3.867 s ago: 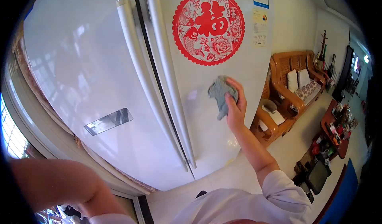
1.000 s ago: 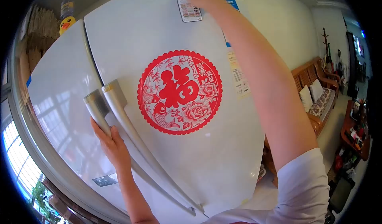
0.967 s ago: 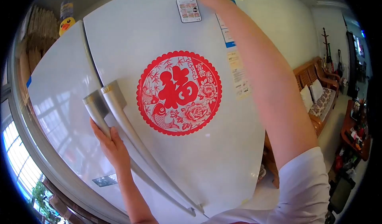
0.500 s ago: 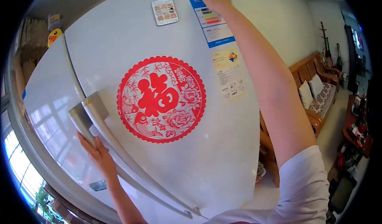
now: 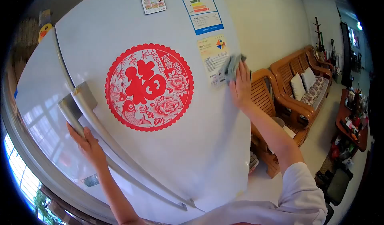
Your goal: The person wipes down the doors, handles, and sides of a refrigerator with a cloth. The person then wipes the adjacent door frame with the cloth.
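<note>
A white refrigerator (image 5: 192,153) fills the middle of the head view. My left hand (image 5: 89,145) is wrapped round the silver handle (image 5: 72,115) of its left door. Over at the right edge of the other door, my right hand (image 5: 241,85) presses a grey-green cloth (image 5: 232,68) against the surface. The cloth overlaps the side of a pale yellow label (image 5: 214,61). Above that label is a blue-and-white energy label (image 5: 201,11). A round red paper decoration (image 5: 150,87) with a large character sits mid-door, and a small white food-picture panel (image 5: 153,1) is near the top.
To the right stand wooden benches (image 5: 288,89) with white cushions (image 5: 298,87). Farther right is a dark red table (image 5: 352,125) with assorted items on it. A window (image 5: 20,165) and a green plant (image 5: 42,203) are at lower left.
My right hand has come down with the cloth, from the top of the door beside the energy label to the right edge beside the yellow label. My left hand stays on the handle.
</note>
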{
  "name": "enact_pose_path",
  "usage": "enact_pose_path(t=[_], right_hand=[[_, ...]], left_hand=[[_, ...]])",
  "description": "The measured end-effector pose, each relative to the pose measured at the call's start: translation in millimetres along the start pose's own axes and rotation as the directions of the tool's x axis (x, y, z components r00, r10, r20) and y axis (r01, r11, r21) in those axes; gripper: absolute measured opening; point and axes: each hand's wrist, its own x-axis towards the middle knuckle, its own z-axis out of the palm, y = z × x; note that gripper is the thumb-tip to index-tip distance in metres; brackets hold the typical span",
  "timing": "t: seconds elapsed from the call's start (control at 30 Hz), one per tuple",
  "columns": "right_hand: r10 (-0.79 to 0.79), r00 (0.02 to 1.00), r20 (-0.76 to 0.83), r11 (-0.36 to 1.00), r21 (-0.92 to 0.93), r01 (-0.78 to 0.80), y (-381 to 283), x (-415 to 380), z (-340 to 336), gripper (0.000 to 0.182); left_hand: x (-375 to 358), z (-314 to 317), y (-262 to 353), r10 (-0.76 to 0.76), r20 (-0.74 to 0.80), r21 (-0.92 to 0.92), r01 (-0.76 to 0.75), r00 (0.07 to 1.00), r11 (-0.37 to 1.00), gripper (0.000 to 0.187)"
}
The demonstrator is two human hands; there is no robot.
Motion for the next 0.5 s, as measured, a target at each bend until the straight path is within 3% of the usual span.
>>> enact_pose_path(t=[0.1,0.33,0.43,0.5], right_hand=[[-0.07,0.996,-0.063,0.994,0.08,0.075,5,7,3,0.054],[0.093,0.964,-0.25,0.995,0.065,-0.08,-25,121,11,0.051],[-0.007,0.991,-0.137,1.0,-0.02,0.004,-55,97,2,0.051],[-0.338,0.941,-0.013,0.932,0.132,0.336,-72,83,-10,0.052]], left_hand=[[1,0,-4,0.013,0.005,-0.015,-0.013,1.0,1.0,0.053],[1,-2,-2,-0.042,0.041,-0.02,0.043,0.998,0.999,0.054],[0,-3,3,-0.048,0.041,-0.022,0.049,0.998,0.999,0.054],[0,-4,2,-0.055,0.044,-0.022,0.056,0.998,0.998,0.054]])
